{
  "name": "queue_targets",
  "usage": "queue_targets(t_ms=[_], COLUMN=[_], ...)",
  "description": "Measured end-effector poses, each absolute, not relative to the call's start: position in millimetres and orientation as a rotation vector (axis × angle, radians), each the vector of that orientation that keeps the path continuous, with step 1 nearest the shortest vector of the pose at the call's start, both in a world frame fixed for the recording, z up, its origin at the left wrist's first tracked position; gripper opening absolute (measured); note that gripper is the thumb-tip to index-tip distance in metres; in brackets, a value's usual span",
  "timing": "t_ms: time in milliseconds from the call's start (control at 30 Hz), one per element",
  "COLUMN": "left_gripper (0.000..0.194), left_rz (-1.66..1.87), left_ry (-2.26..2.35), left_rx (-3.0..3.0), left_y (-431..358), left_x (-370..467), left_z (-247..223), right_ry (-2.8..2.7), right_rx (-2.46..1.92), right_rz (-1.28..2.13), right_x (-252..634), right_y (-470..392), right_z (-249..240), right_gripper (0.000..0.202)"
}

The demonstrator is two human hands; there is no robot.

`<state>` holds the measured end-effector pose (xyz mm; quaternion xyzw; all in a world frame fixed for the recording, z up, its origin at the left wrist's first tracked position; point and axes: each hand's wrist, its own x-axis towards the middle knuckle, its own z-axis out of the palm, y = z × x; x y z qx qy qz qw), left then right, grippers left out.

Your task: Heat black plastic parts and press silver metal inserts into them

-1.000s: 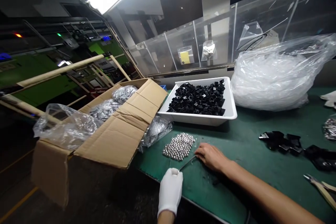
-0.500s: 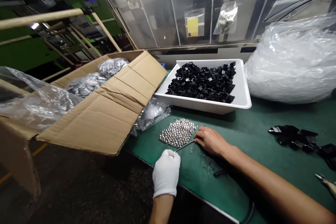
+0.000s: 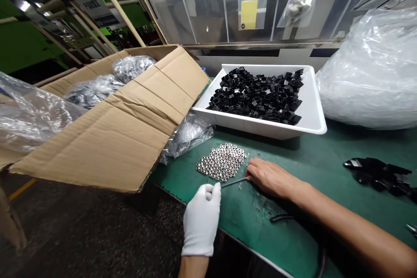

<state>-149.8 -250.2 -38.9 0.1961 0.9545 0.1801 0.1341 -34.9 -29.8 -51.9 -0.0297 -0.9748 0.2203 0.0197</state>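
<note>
My left hand (image 3: 202,219), in a white glove, is closed in a pinch at the table's front edge, near the left end of a thin grey rod (image 3: 233,182). What its fingertips hold is too small to make out. My bare right hand (image 3: 264,177) has its fingers closed on the rod's other end, resting on the green table (image 3: 260,226). Just behind the rod, small silver ring-like metal parts (image 3: 221,163) lie in a flat cluster. A white tray (image 3: 314,113) of black plastic parts (image 3: 257,95) stands farther back.
An open cardboard box (image 3: 107,139) with bagged parts fills the left side. A plastic bag (image 3: 189,134) lies between box and tray. At right are a big clear bag (image 3: 374,78), black parts (image 3: 378,173) and a black cable (image 3: 282,217).
The camera view has shifted. My left hand's thumb and finger now show pinched together at the rod's left end. My right hand stays on the rod beside the metal parts.
</note>
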Motion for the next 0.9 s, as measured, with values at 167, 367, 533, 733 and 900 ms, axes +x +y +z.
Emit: queue_targets(t_ms=[167,367,533,733,900], left_gripper=[0.075,0.1,0.099,0.083,0.082], left_rz=[0.694,0.463,0.16,0.032,0.054], left_ry=[3.076,3.051,2.742,2.386,2.331], left_rx=[1.011,1.464,1.806,2.034,2.061], left_y=[-267.1,-256.4,-231.2,-196.5,-183.8], left_x=[-167.5,-202.1,-217.7,-210.8,-213.0], left_z=[-58.9,-81.4,-65.1,-42.1,-48.3], right_ry=[-3.047,-3.053,-3.072,-3.059,-3.031], right_rx=[-0.008,-0.001,-0.076,-0.276,-0.414], right_rz=[0.598,0.526,0.477,0.462,0.5], right_x=[-23.6,-7.9,20.8,63.8,90.4], right_y=[-34.9,-28.4,-7.0,20.6,30.2], right_z=[-52.0,-50.0,-48.4,-56.6,-63.1], right_gripper=[0.018,0.023,0.023,0.025,0.023])
